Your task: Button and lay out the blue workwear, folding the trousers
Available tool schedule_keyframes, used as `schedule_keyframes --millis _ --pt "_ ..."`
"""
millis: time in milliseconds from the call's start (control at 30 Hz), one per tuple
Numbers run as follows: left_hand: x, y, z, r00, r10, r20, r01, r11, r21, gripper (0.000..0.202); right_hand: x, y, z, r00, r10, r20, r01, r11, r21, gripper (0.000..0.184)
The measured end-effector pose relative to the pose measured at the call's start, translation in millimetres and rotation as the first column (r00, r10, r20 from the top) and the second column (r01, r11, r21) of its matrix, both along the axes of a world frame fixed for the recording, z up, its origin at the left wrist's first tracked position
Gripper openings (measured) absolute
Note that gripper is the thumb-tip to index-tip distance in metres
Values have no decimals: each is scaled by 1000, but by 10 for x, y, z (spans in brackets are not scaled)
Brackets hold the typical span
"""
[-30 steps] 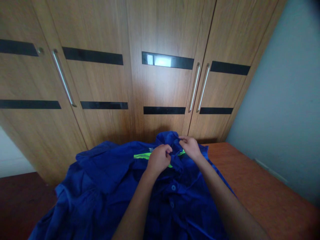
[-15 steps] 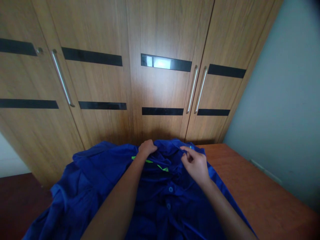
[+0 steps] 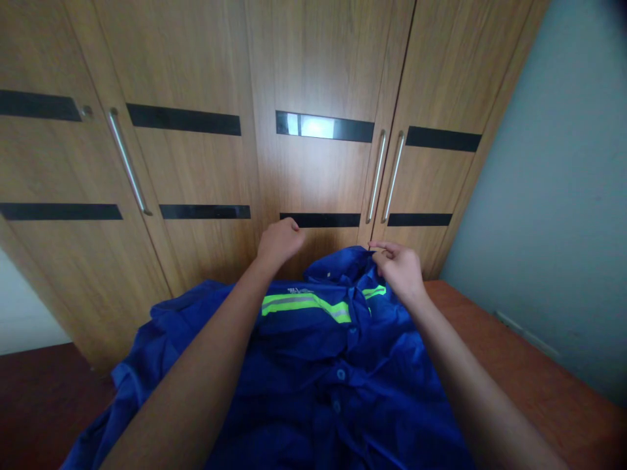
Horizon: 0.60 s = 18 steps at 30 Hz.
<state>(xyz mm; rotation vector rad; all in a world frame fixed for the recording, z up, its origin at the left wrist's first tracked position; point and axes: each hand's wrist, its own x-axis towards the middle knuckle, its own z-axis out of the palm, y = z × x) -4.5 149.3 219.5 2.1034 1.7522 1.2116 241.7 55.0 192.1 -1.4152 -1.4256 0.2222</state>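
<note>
A blue work jacket (image 3: pixel 304 352) with buttons down its front and a bright green reflective stripe with a grey band lies spread out below me. Its far end, which looks like the collar, rises towards my right hand (image 3: pixel 400 269). That hand pinches the cloth between thumb and bent fingers, the index finger pointing left. My left hand (image 3: pixel 281 244) is closed in a fist above the far edge of the jacket, with wood showing between it and the cloth. No fabric shows in the left fist.
A wooden wardrobe (image 3: pixel 206 166) with black strips and long metal handles stands right behind the jacket. The jacket rests on a reddish-brown surface (image 3: pixel 499 352), bounded on the right by a pale wall (image 3: pixel 553 196).
Both hands have risen and moved away from me; the left came off the cloth. The jacket's far end has been lifted, and the green stripe now shows much more.
</note>
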Motion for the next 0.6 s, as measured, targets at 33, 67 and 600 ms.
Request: schedule_keyframes --millis 33,67,600 --pt "64 -19 -62 998 -7 -55 5 999 -43 24 -22 -26 3 996 -7 89 12 999 -51 45" --pt "128 -43 -166 994 -20 -106 10 995 -94 29 -38 -59 -24 982 -14 187 34 994 -105 44" --pt "290 -348 -1339 959 -55 -279 -76 897 -435 37 -253 -329 -685 581 109 807 181 949 -259 48"
